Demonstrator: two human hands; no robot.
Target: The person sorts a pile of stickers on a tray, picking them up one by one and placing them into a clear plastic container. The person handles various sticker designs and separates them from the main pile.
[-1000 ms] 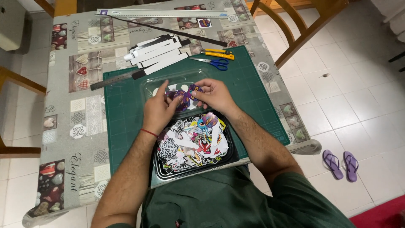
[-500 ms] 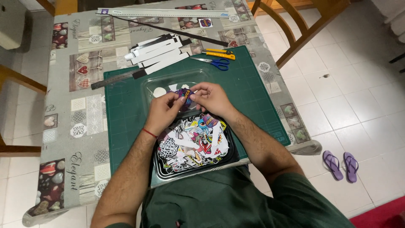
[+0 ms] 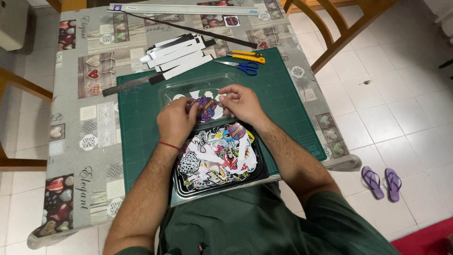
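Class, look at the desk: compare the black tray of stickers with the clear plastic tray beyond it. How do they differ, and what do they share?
The black tray is dark and opaque; the clear tray is see-through, showing the mat beneath. The black tray is heaped with colourful stickers; the clear tray holds only a few white pieces. The black tray lies nearest the person; the clear tray lies farther off. Both rest on the green cutting mat.

Table (image 3: 75,141): covered by a grey patterned cloth printed with hearts and ornaments. Floor (image 3: 406,94): pale square tiles with visible grout lines. Wooden chair (image 3: 339,28): stands at the far right corner of the table. Further wooden chair parts (image 3: 19,85): along the table's left side. Purple flip-flops (image 3: 383,182): on the tiles right of the table. Red mat corner (image 3: 429,238): near the flip-flops. Lighting: even, diffuse.
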